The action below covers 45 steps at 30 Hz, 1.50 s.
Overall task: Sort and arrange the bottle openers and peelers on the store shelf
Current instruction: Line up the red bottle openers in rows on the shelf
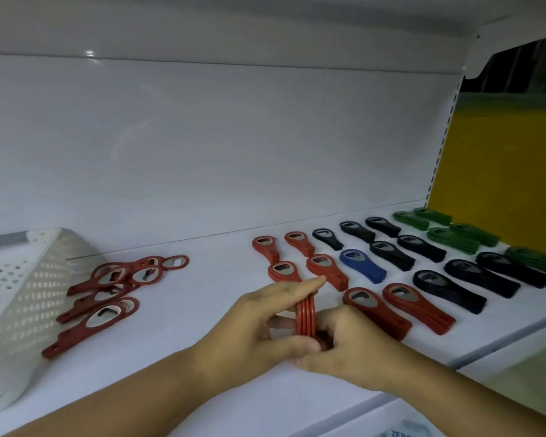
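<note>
On my feed the white shelf [202, 310] fills the view, with a perforated white panel [22, 304] leaning at its left end. To the right lie sorted rows: green openers [454, 239] farthest, dark openers [448, 288], one blue stack [363, 266], then red stacks [375, 310]. A loose red pile [114, 285] sits near the panel. My left hand [252, 329] and right hand [350, 342] both curl round a held red stack [305, 316], stood on edge at the shelf's front between them.
</note>
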{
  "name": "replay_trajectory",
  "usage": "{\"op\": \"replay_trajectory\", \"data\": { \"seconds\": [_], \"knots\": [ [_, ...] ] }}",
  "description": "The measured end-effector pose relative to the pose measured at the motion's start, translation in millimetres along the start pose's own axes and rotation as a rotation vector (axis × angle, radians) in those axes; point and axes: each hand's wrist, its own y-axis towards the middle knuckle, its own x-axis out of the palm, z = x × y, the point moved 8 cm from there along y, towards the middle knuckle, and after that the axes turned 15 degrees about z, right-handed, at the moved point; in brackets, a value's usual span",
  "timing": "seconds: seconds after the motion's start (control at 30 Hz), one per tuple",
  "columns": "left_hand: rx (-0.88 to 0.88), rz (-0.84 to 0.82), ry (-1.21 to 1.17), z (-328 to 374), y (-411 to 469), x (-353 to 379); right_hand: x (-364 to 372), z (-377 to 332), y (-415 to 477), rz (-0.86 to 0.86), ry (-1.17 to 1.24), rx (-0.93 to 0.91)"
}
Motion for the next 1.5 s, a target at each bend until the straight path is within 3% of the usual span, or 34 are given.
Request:
{"op": "replay_trajectory", "data": {
  "seconds": [0.17,0.43,0.67,0.73,0.9,1.03,1.17,1.37,1.5],
  "knots": [
    [0.042,0.178,-0.068,-5.4,-2.4,-9.7,-1.8,4.7,4.5,-0.008,-0.031,0.032],
    [-0.155,0.126,-0.35,-21.4,-7.3,-10.4,-0.7,0.2,3.5,-0.021,0.05,0.023],
    [-0.177,0.075,-0.409,-20.0,-7.4,-9.2,-2.8,-8.2,-1.7,0.007,0.018,0.075],
    [-0.189,0.102,-0.407,-21.8,-5.8,-13.9,-5.1,-7.0,-3.2,0.026,-0.057,0.123],
    [-0.293,0.444,-0.32,-38.4,-2.6,-48.8,-30.3,-2.6,-2.8,0.093,-0.358,0.304],
    [-0.412,0.471,-0.207,-50.2,-5.9,-49.6,-51.9,-1.4,2.7,0.113,-0.575,0.418],
    [-0.485,0.488,-0.164,-60.7,-5.3,-50.5,-52.7,0.1,13.3,0.104,-0.729,0.382],
    [-0.399,0.477,-0.09,-53.1,-2.5,-51.2,-52.8,-8.9,15.9,0.019,-0.895,0.39],
    [-0.381,0.491,-0.085,-53.8,-1.5,-54.7,-62.1,-33.9,30.8,0.15,-1.027,0.141]
  ]
}}
